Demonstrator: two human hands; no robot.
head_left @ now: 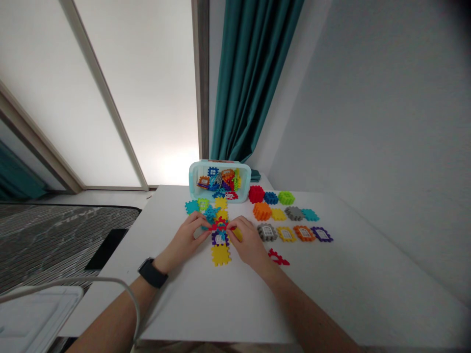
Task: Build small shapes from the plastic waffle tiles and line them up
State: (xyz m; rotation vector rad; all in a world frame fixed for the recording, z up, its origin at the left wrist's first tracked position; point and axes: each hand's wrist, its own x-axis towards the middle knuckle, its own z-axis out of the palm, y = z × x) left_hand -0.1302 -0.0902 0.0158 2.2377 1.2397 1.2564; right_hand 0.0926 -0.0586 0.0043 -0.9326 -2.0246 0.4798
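My left hand (184, 241) and my right hand (248, 240) meet at a red gear-edged plastic piece (220, 225), and the fingers of both press on it. It sits in a cross of interlocked toy tiles. A purple window tile (220, 239) and a yellow tile (221, 255) lie below it, and a blue star tile (211, 213) lies above. A yellow piece (237, 234) is partly hidden by my right fingers. Several loose tiles lie in rows to the right, and a red tile (278, 257) lies near my right hand.
A pale blue plastic bin (191, 181) full of tiles stands at the table's far edge. A black phone (106, 249) lies on a dark mat beyond the white table's left edge. A white cable curves past my left forearm, which wears a black watch (150, 272).
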